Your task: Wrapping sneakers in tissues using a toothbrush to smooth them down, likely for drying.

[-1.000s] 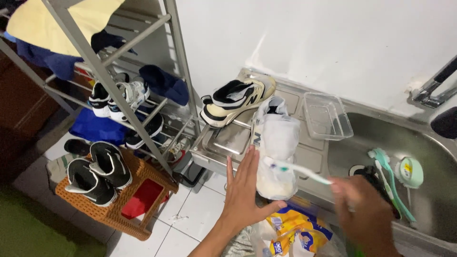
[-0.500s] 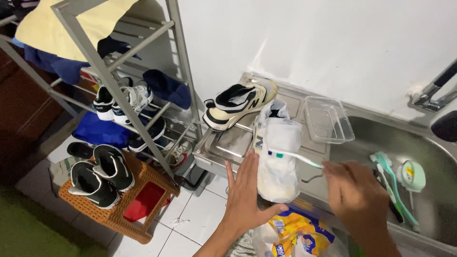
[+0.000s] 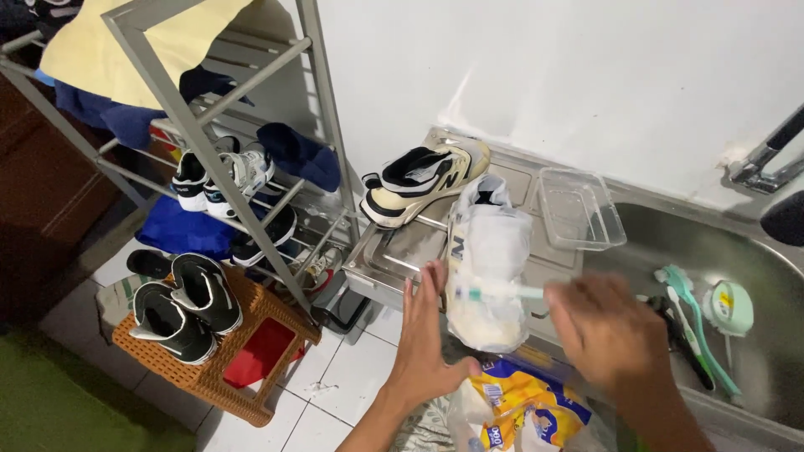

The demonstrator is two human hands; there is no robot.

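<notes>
Right hand (image 3: 605,333) shifted left, toothbrush (image 3: 501,292) on shoe (image 3: 488,269), left fingers (image 3: 421,289) beside.

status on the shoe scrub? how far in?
Mid-scrub, by the look of it. In hand: the left hand steadies a foam-covered sneaker on the drainboard, and the right hand works a toothbrush across it. Left: foam is not rinsed off, and the second sneaker lies behind with no foam visible; I can't tell whether it has been cleaned.
</notes>
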